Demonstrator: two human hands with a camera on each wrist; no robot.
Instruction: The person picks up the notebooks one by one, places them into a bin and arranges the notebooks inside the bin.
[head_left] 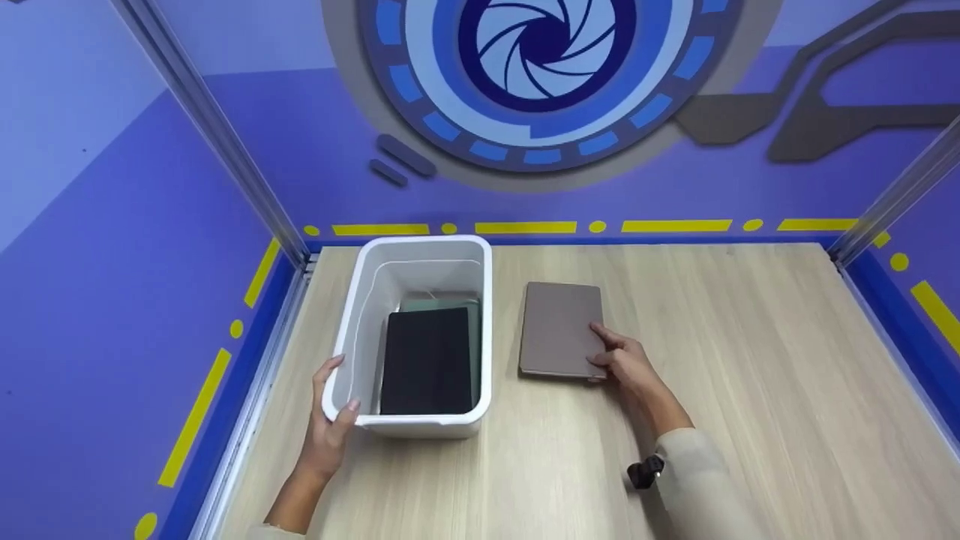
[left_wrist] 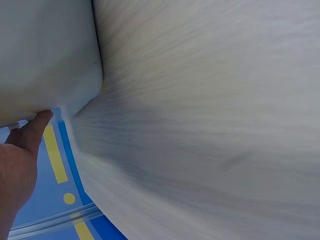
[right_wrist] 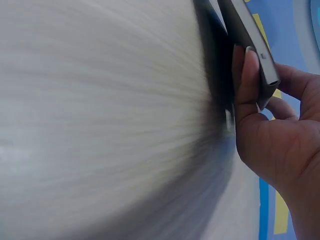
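Note:
A tablet in a taupe cover (head_left: pixel 559 330) is held by its near right corner in my right hand (head_left: pixel 634 367), low over the table. In the right wrist view, the tablet's edge (right_wrist: pixel 265 55) shows a small port, and fingers of the right hand (right_wrist: pixel 275 135) lie on both its faces. To its left stands a white bin (head_left: pixel 487 330), whose near left corner my left hand (head_left: pixel 326 435) grips with the thumb at the rim. Inside lies a flat black tablet-like item (head_left: pixel 427 360) over a green one (head_left: pixel 442 305). The left wrist view shows the bin's outer wall (left_wrist: pixel 45 55).
The wooden table (head_left: pixel 750 360) extends to the right of the tablet. A printed blue and purple wall (head_left: pixel 525 202) closes off the back, with metal rails at both sides. A small black device (head_left: pixel 643 472) hangs at my right wrist.

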